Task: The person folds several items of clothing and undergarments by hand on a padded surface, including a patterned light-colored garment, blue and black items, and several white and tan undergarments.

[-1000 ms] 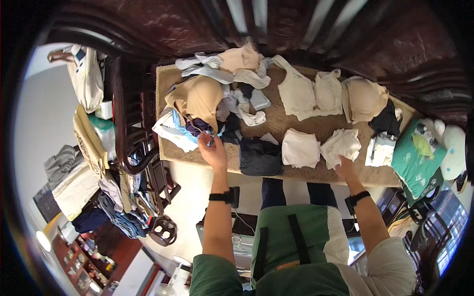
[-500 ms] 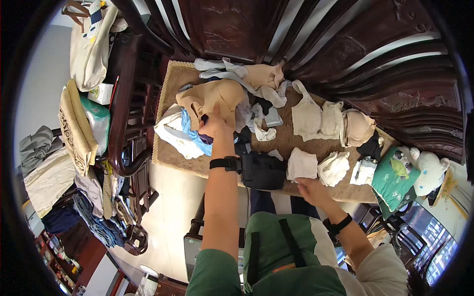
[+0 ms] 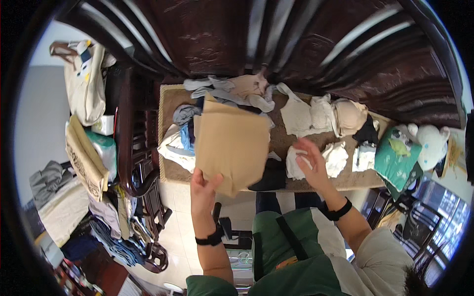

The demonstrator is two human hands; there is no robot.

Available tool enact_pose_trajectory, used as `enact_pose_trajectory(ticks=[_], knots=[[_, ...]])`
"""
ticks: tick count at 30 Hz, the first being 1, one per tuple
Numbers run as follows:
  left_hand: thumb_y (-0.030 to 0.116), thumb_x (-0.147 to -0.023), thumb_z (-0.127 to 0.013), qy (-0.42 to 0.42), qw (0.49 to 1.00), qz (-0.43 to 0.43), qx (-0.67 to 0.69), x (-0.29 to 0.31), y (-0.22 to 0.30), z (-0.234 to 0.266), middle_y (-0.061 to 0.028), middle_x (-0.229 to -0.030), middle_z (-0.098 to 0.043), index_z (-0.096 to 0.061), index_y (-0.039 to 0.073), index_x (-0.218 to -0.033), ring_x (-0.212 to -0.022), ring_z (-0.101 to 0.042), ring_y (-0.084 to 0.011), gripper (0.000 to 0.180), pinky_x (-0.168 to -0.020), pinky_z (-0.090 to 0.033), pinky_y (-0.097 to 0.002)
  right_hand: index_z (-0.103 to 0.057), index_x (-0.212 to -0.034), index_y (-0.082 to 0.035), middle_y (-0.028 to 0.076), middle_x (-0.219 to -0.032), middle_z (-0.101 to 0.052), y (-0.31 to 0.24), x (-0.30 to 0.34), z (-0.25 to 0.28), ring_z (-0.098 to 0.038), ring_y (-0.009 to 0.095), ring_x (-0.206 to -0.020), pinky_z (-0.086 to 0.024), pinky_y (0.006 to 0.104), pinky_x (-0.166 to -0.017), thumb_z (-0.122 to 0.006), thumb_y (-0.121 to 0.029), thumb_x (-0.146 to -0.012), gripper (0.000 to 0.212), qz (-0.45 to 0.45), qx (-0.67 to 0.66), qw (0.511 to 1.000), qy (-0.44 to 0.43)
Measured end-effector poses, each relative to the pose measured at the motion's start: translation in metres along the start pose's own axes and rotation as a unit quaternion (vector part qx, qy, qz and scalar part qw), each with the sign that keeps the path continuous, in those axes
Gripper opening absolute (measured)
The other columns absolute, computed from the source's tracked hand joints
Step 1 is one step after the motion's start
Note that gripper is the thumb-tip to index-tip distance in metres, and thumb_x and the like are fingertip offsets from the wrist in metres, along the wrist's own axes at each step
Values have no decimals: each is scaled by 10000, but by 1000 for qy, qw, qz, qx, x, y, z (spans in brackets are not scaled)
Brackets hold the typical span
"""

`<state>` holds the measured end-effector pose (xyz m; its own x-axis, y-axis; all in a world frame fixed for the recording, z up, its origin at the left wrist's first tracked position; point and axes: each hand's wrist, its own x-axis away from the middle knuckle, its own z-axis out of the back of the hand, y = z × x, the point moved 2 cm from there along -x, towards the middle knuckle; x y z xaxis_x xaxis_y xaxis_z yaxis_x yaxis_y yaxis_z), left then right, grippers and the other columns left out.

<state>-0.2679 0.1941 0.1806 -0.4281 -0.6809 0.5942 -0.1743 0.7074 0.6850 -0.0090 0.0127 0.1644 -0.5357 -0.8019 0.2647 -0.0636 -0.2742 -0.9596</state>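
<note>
My left hand (image 3: 206, 190) grips a smooth beige garment (image 3: 232, 148) by its lower edge, thumb on top. The garment hangs raised in front of me, its panel spread fairly flat, and hides part of the clothes behind it. To the right, my right hand (image 3: 311, 160) is held up with fingers apart and nothing in it. It hovers just over a folded white cloth (image 3: 295, 166), partly covering it. A crumpled white cloth (image 3: 335, 159) lies right beside that one. Below the garment's right edge sits a folded black cloth (image 3: 271, 176).
A brown padded seat (image 3: 173, 93) with a dark carved wooden back (image 3: 222, 44) holds white and blue clothes (image 3: 175, 148), a cream top (image 3: 296, 116) and a beige bra (image 3: 349, 117). At its right end are a green cushion (image 3: 395, 158) and a white plush toy (image 3: 433, 146).
My left hand has lifted the beige garment off the pile and brought it nearer to me. My right hand has risen from the white cloth's front edge to above it. The view has shifted.
</note>
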Motion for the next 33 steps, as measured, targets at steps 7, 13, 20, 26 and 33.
enact_pose_trajectory(ticks=[7,13,20,26,33], knots=[[-10,-778,-727,-234,947,8,-220,60,-30,-76,-91,-1363,-457,-338,11,-1418,-1230,-465,-192,750,-969,-437,-303,-568,-1193,13,141,-1023,-631,-82,7,16,-632,229,-897,-489,313,-808,-721,-220,-823,463,25,121,989,-79],[-21,-828,-681,-249,943,157,-157,67,-67,-106,-67,-1224,-589,-474,13,-1329,-1091,-572,-141,543,-910,-474,-280,-641,-1089,-22,220,-1401,-399,-78,53,61,-433,362,-1258,-369,424,-1019,-737,-206,-804,353,42,161,986,-34],[-15,-771,-711,-342,879,316,-104,44,-118,-113,-42,-1156,-622,-511,17,-1301,-1037,-595,-110,567,-863,-489,-255,-408,-611,-38,216,-1395,-455,-101,109,103,-297,474,-1351,-143,652,-1075,-737,-169,-773,389,287,202,934,-63],[158,-757,-768,-327,874,343,-109,20,-138,-153,2,-1025,-652,-587,9,-1219,-708,-557,-56,518,-587,-404,-182,-521,-762,-36,207,-1123,-645,-124,147,128,-637,358,-1020,-388,575,-1003,-649,-123,-855,180,401,138,896,-132],[57,-827,-680,-194,827,-101,-517,62,-92,-197,-76,-793,-688,-635,-26,-777,-562,-534,-74,107,-482,-398,-218,-665,-929,18,167,-1083,-663,-123,153,172,-662,297,-966,-550,436,-837,-601,-147,-885,182,330,115,934,-76]])
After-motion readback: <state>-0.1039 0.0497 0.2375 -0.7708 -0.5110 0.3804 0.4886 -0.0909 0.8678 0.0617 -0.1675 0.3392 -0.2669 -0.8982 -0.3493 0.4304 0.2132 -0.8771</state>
